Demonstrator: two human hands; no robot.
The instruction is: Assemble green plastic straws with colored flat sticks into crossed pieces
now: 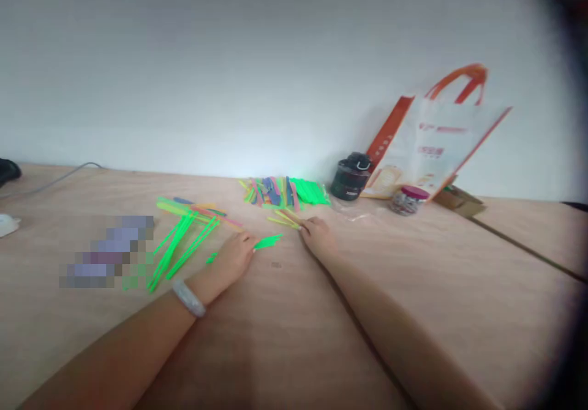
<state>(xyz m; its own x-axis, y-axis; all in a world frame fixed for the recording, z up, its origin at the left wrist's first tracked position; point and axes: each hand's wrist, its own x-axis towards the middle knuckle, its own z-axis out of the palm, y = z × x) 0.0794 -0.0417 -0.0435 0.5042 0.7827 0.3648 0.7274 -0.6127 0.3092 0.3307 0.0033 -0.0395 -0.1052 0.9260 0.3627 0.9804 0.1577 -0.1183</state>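
My left hand [236,255], with a pale bangle [188,298] on its wrist, is closed around a small bunch of thin green sticks [267,242]. The ends of the bunch stick out on both sides of the fist. To its right, my right hand [316,233] pinches a few yellowish sticks [283,219] that point away to the left. Long green sticks [177,250] lie crossed on the table left of my left hand. Behind them is a loose pile of mixed coloured sticks [202,209]. Farther back lies a clear pack of coloured and green strips [285,192].
On the wooden table [285,336], a black bottle [351,176] and a jar with a dark pink lid [410,200] stand at the back right. Behind them is a white and orange bag [427,146], beside a cardboard box [459,200]. A blurred-out object [108,252] lies at left.
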